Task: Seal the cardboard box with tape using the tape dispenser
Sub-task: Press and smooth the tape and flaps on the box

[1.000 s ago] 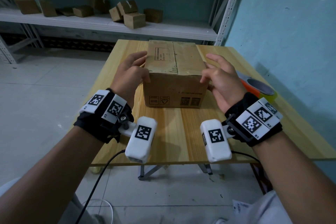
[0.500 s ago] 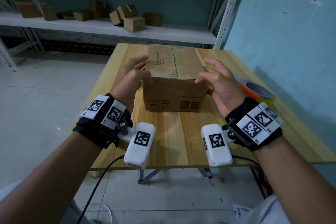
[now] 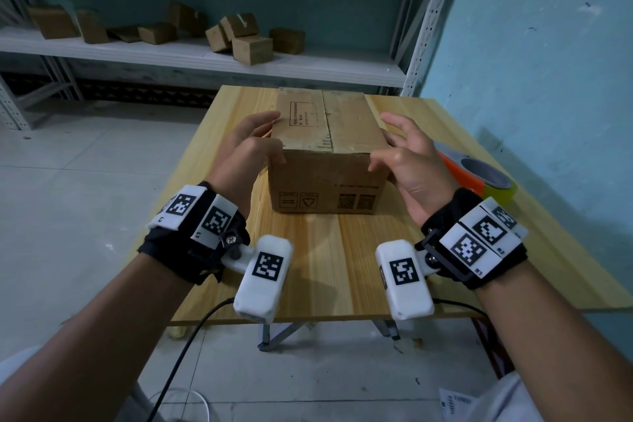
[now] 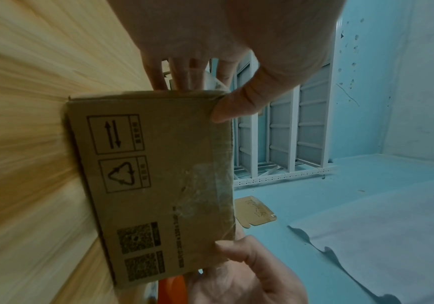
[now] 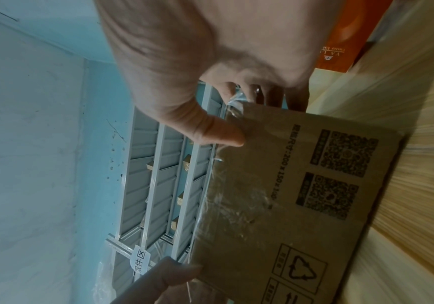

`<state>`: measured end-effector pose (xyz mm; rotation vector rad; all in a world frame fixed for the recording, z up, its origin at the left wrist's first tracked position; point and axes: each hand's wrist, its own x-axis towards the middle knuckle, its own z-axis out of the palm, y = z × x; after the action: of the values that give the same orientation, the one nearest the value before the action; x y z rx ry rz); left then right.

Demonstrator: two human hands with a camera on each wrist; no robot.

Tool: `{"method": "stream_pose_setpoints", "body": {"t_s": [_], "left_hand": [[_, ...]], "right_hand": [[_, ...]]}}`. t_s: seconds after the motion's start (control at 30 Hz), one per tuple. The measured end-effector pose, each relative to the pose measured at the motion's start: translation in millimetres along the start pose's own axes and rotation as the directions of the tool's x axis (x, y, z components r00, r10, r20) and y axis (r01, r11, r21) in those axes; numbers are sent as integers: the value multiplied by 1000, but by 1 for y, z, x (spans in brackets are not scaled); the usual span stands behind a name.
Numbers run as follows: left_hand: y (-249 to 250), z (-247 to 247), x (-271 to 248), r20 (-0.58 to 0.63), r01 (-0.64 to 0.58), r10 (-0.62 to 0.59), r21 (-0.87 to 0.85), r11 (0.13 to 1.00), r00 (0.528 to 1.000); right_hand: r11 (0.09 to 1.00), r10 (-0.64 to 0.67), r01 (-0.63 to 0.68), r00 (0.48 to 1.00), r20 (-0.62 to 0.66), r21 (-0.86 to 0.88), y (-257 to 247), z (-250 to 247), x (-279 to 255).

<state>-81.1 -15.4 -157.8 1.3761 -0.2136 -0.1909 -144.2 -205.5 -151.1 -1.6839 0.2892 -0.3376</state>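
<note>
The brown cardboard box stands on the wooden table, flaps down, with a centre seam along its top. My left hand holds its left side, thumb on the near top corner. On the other side my right hand holds the box, thumb at the near top edge and fingers behind the side wall. Wrinkled clear tape shows on the near face. The orange tape dispenser with its roll lies on the table right of the box, behind my right hand, untouched.
A white metal shelf with several small cardboard boxes stands behind the table. The blue wall runs close along the table's right side. Bare wood lies between the box and the near table edge. Camera cables hang below my wrists.
Both hands stay at the box's sides. The right thumb has slid slightly down onto the near corner and the right fingers have spread. The box has barely shifted.
</note>
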Motion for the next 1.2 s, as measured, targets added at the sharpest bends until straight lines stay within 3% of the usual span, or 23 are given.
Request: {"method": "stream_pose_setpoints", "body": {"t_s": [0.5,0.67,0.87,1.0,1.2], "left_hand": [[0,0,1,-28,-15,16,23,1000,999],[5,-6,1,-31,-43,44,46,998,999],[14,-23,1,-135,-150,204,329,932,970],[11,-27,-2,-122,-165,265,523,836,957],[11,-27,-18,-19,-130,176,597,792,984]], "right_hand": [[1000,17,-16,1000,-27,18,2,-2,2],[993,17,-16,1000,-5,120,-7,-15,6],[950,-199,156,970,-138,-270,-6,-36,7],[934,-207,185,977,-42,-305,-6,-35,0],[894,-194,199,980,55,-401,-3,-35,-3]]}}
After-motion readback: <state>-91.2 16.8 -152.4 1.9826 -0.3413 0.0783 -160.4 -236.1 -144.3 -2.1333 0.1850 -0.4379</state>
